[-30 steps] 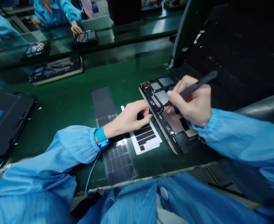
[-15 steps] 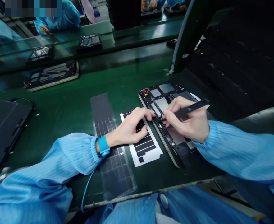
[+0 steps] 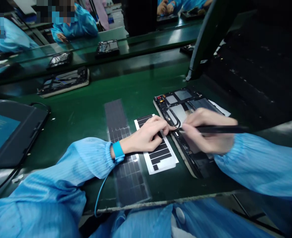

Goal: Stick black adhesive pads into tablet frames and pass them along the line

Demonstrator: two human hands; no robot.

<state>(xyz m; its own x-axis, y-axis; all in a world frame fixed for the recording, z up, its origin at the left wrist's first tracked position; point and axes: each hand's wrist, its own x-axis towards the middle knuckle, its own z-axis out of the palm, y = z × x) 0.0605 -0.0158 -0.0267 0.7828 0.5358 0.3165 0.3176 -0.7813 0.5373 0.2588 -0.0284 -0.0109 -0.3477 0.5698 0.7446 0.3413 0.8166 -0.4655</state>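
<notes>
An opened tablet housing [image 3: 179, 112] lies on the green belt, showing metal shields and a black circuit board. My right hand [image 3: 208, 130] grips a slim black pointed tool [image 3: 221, 129], its tip at the housing's near edge. My left hand [image 3: 146, 137] rests curled on a white-backed sheet of black strips [image 3: 158, 155], with its fingertips reaching that same edge, close to the tool's tip. The fingers hide part of the sheet, and I cannot tell whether they pinch anything.
A dark gridded strip [image 3: 116, 115] lies under the sheet. A blue wrist strap [image 3: 118, 151] trails a cord off the belt's near edge. A black padded case [image 3: 12, 138] sits left, another opened tablet [image 3: 63, 82] lies beyond, and co-workers in blue smocks sit across the line.
The tool has swung from pointing up and right to lying nearly level. My left hand has moved from beside the sheet onto it, closer to the housing's edge.
</notes>
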